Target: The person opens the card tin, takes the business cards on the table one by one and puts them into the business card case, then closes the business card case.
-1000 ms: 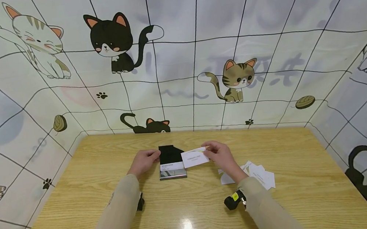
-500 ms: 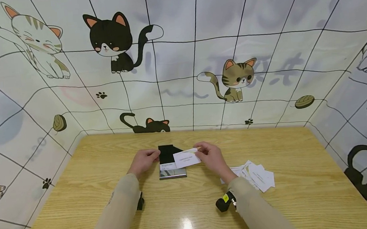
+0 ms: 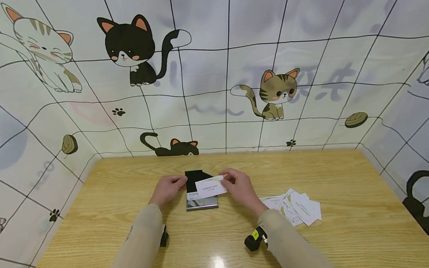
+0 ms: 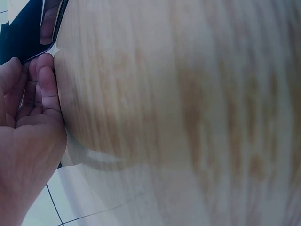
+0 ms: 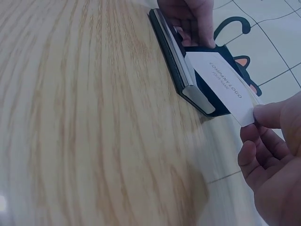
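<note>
A business card case (image 3: 202, 204) lies on the table with its black flap (image 3: 192, 177) turned back toward the wall. My left hand (image 3: 167, 188) pinches the flap's left edge between thumb and fingers; the left wrist view shows the dark flap (image 4: 23, 33) at the fingertips. Between thumb and fingers, my right hand (image 3: 241, 188) holds a white business card (image 3: 210, 188) by its right end. The card overlaps the case, and "COMPANY LOGO" is printed on its face (image 5: 221, 77). Part of another card (image 3: 191, 195) shows in the case.
Several loose white business cards (image 3: 302, 206) lie fanned on the wooden table (image 3: 130, 228), right of the right forearm. A fabric backdrop (image 3: 208, 65) with cartoon cats rises behind and beside the table.
My right hand has moved left, bringing the business card from the case's right edge to over the case. My left hand has stayed at the flap.
</note>
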`<act>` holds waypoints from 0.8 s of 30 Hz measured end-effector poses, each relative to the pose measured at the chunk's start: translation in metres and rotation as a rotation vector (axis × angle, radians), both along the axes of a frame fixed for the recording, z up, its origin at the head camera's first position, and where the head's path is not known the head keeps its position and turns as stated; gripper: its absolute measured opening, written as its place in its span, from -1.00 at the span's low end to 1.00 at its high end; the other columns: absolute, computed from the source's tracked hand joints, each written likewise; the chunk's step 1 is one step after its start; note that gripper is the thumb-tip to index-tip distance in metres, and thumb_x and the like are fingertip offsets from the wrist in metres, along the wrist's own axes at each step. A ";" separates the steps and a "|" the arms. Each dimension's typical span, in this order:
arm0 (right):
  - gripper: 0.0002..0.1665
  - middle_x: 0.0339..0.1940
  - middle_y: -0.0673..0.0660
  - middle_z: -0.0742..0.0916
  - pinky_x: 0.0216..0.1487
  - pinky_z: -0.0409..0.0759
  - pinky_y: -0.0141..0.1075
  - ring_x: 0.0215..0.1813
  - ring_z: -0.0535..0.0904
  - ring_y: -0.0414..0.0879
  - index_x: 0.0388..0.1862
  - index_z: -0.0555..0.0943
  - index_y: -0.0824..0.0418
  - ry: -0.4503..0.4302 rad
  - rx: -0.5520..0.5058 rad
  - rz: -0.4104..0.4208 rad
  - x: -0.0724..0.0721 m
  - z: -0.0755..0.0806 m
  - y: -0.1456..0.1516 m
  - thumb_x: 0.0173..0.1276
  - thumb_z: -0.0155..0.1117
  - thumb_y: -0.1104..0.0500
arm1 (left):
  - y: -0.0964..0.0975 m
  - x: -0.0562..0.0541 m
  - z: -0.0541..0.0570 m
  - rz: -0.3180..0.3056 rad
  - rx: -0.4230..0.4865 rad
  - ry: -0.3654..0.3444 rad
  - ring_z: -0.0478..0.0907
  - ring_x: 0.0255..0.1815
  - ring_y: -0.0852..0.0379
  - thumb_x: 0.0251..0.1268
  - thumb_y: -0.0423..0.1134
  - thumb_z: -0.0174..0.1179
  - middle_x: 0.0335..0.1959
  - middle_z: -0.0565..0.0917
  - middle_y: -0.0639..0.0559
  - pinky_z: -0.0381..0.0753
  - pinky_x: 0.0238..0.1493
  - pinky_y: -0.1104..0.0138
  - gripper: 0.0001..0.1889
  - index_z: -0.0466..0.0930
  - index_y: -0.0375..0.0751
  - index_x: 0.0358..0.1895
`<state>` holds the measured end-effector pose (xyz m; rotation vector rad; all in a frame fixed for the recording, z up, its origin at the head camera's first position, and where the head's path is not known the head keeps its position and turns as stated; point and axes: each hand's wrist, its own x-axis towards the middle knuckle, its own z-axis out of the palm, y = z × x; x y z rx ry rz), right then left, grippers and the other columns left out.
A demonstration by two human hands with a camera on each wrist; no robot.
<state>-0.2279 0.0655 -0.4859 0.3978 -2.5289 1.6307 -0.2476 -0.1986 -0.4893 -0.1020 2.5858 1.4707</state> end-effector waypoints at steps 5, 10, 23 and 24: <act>-0.77 -0.31 0.20 0.77 -0.24 0.55 -0.34 -0.31 0.60 -0.12 0.02 0.73 0.33 0.014 0.009 0.005 -0.001 -0.002 -0.006 0.40 0.36 0.39 | 0.000 0.000 0.000 0.002 -0.006 0.004 0.72 -0.04 0.01 0.56 -0.12 0.20 -0.25 0.80 -0.01 0.47 0.37 -0.03 -0.69 0.78 -0.25 0.08; -0.75 -0.31 0.17 0.76 -0.22 0.55 -0.33 -0.30 0.58 -0.14 0.03 0.73 0.31 -0.006 0.028 0.012 -0.001 -0.003 -0.011 0.39 0.36 0.39 | 0.000 -0.001 0.000 0.005 -0.007 -0.002 0.72 -0.02 0.01 0.56 -0.11 0.20 -0.24 0.80 0.00 0.47 0.37 -0.03 -0.69 0.78 -0.23 0.08; -0.74 -0.25 0.16 0.73 -0.15 0.59 -0.32 -0.22 0.60 -0.08 0.01 0.72 0.30 -0.012 0.030 0.011 0.000 -0.009 -0.025 0.36 0.38 0.43 | 0.001 0.000 0.000 0.007 -0.011 -0.015 0.70 0.04 0.00 0.57 -0.10 0.19 -0.07 0.80 -0.09 0.47 0.38 -0.03 -0.67 0.76 -0.22 0.14; -0.74 -0.25 0.17 0.73 -0.15 0.59 -0.31 -0.22 0.60 -0.08 0.02 0.72 0.31 -0.009 0.032 0.011 0.000 -0.010 -0.026 0.37 0.37 0.43 | 0.001 0.000 0.000 0.008 -0.012 -0.016 0.70 0.06 -0.01 0.57 -0.09 0.20 -0.06 0.80 -0.09 0.46 0.38 -0.02 -0.67 0.76 -0.22 0.14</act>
